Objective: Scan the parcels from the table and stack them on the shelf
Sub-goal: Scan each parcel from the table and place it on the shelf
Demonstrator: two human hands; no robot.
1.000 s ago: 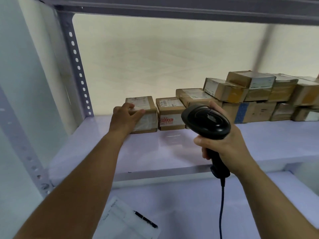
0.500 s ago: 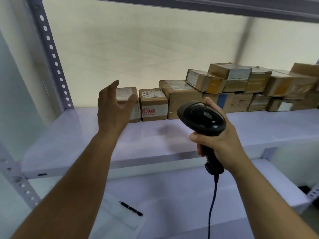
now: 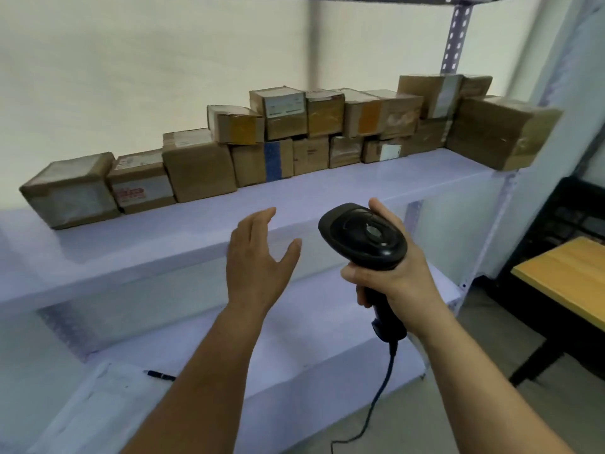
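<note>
Below the shelf [image 3: 327, 191], on the lower board, a sheet of paper [image 3: 98, 398] lies with a pen [image 3: 160, 375] beside it. In front of the shelf's edge the left hand [image 3: 258, 260] is released, fingers spread, holding nothing, and the right hand [image 3: 393, 276] grasps the handle of a black scanner [image 3: 363, 237]. The parcels [image 3: 199, 172] sit along the back of the shelf, stacked two high toward its right end.

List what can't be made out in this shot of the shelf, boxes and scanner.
- Head view, print on the boxes: smeared by motion blur.
- Head view, scanner trigger: covered by the right hand.
- Head view, pen and paper: partly behind the left arm.
- Head view, table: cut off by the right edge.
</note>
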